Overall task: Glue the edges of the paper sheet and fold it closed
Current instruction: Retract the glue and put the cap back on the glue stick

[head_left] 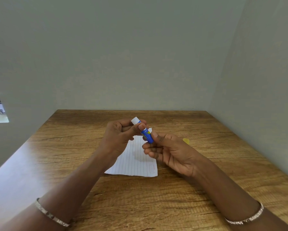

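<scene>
Left hand (118,135) and right hand (171,152) each pinch one end of the glue stick (145,134); overtwisting could smear the paper sheet (133,160).

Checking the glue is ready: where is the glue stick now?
Head view, centre: the glue stick is held above the paper sheet, the left hand pinching near its white end, the right hand gripping its blue end.

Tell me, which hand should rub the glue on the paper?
Right hand, probably: its fingers grip the glue stick by its blue body, while the left hand only pinches near the white end.
</scene>
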The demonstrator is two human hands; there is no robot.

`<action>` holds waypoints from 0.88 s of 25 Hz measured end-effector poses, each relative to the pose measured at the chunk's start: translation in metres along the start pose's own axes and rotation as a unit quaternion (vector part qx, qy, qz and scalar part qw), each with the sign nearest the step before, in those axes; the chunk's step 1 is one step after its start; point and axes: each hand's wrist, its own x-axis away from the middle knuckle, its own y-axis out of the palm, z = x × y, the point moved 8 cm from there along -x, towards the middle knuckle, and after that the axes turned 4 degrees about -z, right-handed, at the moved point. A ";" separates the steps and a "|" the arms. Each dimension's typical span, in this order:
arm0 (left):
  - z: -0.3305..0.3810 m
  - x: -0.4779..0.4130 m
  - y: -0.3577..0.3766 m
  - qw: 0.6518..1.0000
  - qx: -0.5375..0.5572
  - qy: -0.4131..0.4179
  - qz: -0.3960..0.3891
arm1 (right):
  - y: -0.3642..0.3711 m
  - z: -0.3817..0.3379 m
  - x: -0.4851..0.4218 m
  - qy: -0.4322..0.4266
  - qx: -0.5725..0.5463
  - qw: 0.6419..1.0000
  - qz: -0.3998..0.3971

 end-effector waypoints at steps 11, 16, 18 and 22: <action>-0.001 -0.001 -0.001 1.000 -0.002 0.001 0.002 | -0.002 -0.004 -0.001 -0.030 0.023 0.999 0.018; -0.002 -0.001 0.002 1.000 -0.011 -0.005 -0.006 | -0.005 -0.011 0.000 -0.082 0.072 0.993 0.039; -0.004 -0.001 0.003 1.000 -0.017 -0.009 -0.008 | -0.011 -0.015 0.000 -0.099 0.130 0.984 0.074; -0.003 -0.002 0.000 1.000 -0.010 -0.004 0.001 | -0.004 -0.013 -0.001 -0.089 0.100 0.990 0.035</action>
